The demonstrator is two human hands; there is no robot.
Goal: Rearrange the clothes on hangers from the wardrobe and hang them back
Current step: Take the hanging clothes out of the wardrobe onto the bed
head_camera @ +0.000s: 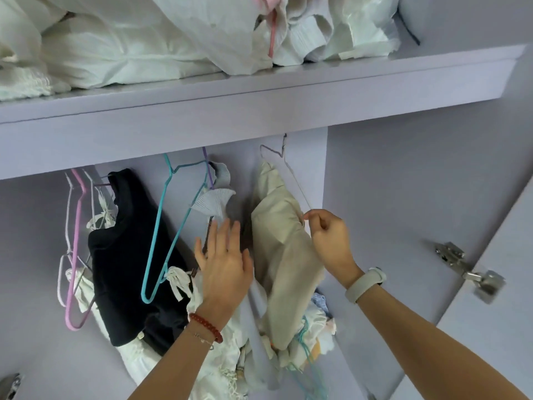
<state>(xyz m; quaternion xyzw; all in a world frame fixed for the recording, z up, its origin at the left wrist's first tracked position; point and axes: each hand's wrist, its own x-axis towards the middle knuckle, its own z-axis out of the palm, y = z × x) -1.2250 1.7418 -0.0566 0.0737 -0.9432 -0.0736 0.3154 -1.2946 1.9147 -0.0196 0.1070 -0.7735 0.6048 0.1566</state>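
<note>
Hands point(277, 249) seemingly flank beige garment point(284, 255)

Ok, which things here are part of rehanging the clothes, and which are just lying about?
In the job:
- beige garment on the thin wire hanger, which the right hand pinches
- left hand, fingers straight
- black top
- teal hanger
- pink hanger

Lying about:
- white bedding on the shelf
- door hinge

No text, label, brand or number can be read anywhere in the view. Nothing legible is shown on the clothes point(135, 255), the hangers point(161, 226) or the wardrobe shelf point(259, 93).
</note>
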